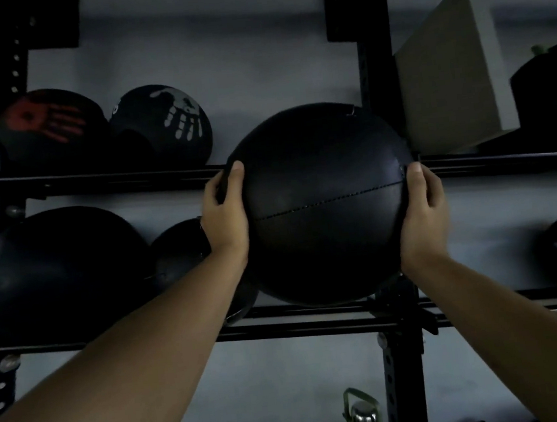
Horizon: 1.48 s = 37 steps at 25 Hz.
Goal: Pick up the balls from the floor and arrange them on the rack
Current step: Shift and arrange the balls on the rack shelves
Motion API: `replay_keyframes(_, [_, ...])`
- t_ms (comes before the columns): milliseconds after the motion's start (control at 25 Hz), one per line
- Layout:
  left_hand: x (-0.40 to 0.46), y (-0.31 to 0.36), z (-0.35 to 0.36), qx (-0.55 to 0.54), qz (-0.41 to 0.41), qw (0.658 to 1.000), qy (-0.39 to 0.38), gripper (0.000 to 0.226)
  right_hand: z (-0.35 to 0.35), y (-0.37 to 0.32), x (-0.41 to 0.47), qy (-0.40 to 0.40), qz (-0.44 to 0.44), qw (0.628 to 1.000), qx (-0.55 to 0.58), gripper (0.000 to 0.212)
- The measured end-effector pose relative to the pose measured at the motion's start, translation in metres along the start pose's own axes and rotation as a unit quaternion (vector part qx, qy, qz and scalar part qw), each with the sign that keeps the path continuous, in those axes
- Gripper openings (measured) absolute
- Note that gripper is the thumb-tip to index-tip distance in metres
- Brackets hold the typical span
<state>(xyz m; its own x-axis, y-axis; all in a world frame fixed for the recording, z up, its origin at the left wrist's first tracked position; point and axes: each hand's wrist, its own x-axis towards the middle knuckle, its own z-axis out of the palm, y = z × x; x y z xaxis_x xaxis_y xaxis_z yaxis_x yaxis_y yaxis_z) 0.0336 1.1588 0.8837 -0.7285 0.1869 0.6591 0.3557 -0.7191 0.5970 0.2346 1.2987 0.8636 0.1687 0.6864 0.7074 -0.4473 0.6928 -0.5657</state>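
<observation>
Balls are the matter here, and one large black ball [324,202] with a stitched seam across it is held up in front of the rack [377,73], between both hands. The left hand [224,213] presses on its left side, thumb on the front surface and fingers wrapped behind. The right hand [423,212] presses on its right side in the same way, thumb pointing up near the end of the seam. Each grip is spread wide and flat against the ball, so the ball is clamped between the two palms. Both forearms are bare and reach upward from the bottom corners.

The ball's upper half covers the upper shelf rail [95,180], and its bottom hangs just above the lower shelf rail [315,310]; whether it touches that rail I cannot tell.

On the upper shelf, at the left, sit a ball with a red handprint [45,128] and, touching it, a ball with a white handprint [165,126]. On the lower shelf a big dark ball [60,271] lies at the left, and a smaller dark ball [180,252] is partly hidden behind the left wrist. To the right of the upright post a grey block [451,72] leans on the upper shelf. Below, near the floor, stands a green bottle with a metal cap [362,416].
</observation>
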Motion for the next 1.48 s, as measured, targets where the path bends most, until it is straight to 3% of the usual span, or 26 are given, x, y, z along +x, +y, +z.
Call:
replay_keyframes(120, [-0.002, -0.031, 0.007, 0.007, -0.020, 1.000, 0.013, 0.076, -0.005, 0.028, 0.010, -0.003, 0.004, 1.000, -0.015, 0.078])
replay_keyframes(440, [0.025, -0.141, 0.034, 0.034, -0.064, 0.997, 0.015, 0.064, -0.005, 0.147, 0.046, -0.003, 0.057, 0.998, -0.018, 0.063])
replay_keyframes(600, [0.043, -0.194, 0.038, 0.066, -0.076, 0.995, 0.009, 0.060, 0.004, 0.206, 0.063, -0.024, 0.075, 0.995, -0.053, 0.069])
replay_keyframes(680, [0.051, -0.214, 0.043, 0.098, -0.062, 0.993, 0.015, 0.061, 0.008, 0.235, 0.063, -0.026, 0.060, 0.995, -0.079, 0.059])
replay_keyframes(760, [0.059, -0.228, 0.047, 0.116, -0.053, 0.991, 0.028, 0.067, 0.013, 0.254, 0.064, -0.013, 0.032, 0.995, -0.090, 0.062])
replay_keyframes(880, [0.063, -0.231, 0.049, 0.141, -0.054, 0.988, 0.029, 0.073, 0.012, 0.259, 0.069, -0.016, 0.026, 0.993, -0.118, 0.068])
replay_keyframes(1120, [0.050, -0.218, 0.041, 0.190, -0.038, 0.981, -0.006, 0.079, -0.012, 0.245, 0.075, -0.116, 0.046, 0.979, -0.164, 0.055])
replay_keyframes(1280, [0.043, -0.208, 0.043, 0.297, -0.033, 0.954, -0.004, 0.073, -0.006, 0.217, 0.078, -0.138, 0.041, 0.970, -0.194, 0.055])
replay_keyframes(1400, [0.042, -0.191, 0.037, 0.315, -0.029, 0.947, -0.060, 0.064, 0.005, 0.188, 0.075, -0.173, 0.019, 0.948, -0.268, 0.070])
replay_keyframes(1480, [0.039, -0.178, 0.030, 0.346, 0.017, 0.931, -0.117, 0.059, 0.006, 0.168, 0.076, -0.183, 0.043, 0.923, -0.336, 0.070])
